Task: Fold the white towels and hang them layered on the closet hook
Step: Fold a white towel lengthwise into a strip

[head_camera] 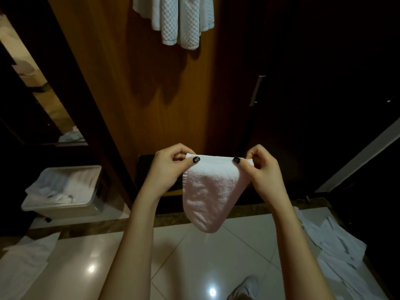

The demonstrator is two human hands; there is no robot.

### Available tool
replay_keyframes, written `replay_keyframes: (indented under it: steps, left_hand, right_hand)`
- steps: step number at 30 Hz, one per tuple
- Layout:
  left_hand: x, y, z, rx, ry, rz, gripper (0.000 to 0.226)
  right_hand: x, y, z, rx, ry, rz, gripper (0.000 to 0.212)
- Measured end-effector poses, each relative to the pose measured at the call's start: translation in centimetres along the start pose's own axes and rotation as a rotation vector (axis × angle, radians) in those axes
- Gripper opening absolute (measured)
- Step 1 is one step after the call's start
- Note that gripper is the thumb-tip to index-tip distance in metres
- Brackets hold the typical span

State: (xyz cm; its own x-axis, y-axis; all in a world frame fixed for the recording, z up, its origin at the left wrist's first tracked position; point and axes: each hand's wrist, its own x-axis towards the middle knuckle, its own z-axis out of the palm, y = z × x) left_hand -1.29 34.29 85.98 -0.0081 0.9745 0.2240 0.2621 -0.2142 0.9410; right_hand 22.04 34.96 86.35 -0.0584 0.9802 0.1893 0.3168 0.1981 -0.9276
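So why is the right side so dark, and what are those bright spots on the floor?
Head view: the dark door gets little light; the spots are likely lamp glare on glossy floor tiles; hanging towels throw a shadow on the wooden panel; wide-angle lens bends straight edges.

Your single head-worn camera looks forward and down, close over your hands, facing the closet panel.

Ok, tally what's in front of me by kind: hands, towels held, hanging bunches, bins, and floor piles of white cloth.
Hands: 2, the left hand and right hand
Towels held: 1, the held towel
Hanging bunches: 1, the hanging towel bunch
Bins: 1, the plastic bin
Floor piles of white cloth: 2, the left floor pile and right floor pile
Total: 7
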Motion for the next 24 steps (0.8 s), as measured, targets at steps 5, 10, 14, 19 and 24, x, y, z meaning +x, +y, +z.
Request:
replay_keyframes:
  steps: [5, 10, 14, 19, 24]
  left_hand:
    - [0.1, 0.1, -0.1, 0.084, 0.052, 0.017, 0.017]
    - [-0.1, 0.6, 0.2, -0.151, 0.062, -0.060, 0.007]
    - [-0.2, 0.6, 0.7, -0.184, 0.058, -0.070, 0.003]
    - [0.0, 0.5, 1.9, -0.045, 0.135, -0.099, 0.011]
    - [0.0, 1.0, 2.6, -0.065, 0.201, -0.074, 0.007]
  right_hand:
    - [-0.2, -0.5, -0.7, 0.169, -0.155, 0.131, 0.020]
    - [-0.8, -0.6, -1.5, 0.366, -0.267, 0.157, 0.012]
    - [-0.8, -0.6, -1.6, 0.351, -0.165, 0.112, 0.015]
    - [-0.5, -0.7, -1.2, -0.084, 0.004, 0.002, 0.019]
    - [-1.2, -0.6, -1.2, 0.199, -0.052, 0.014, 0.017]
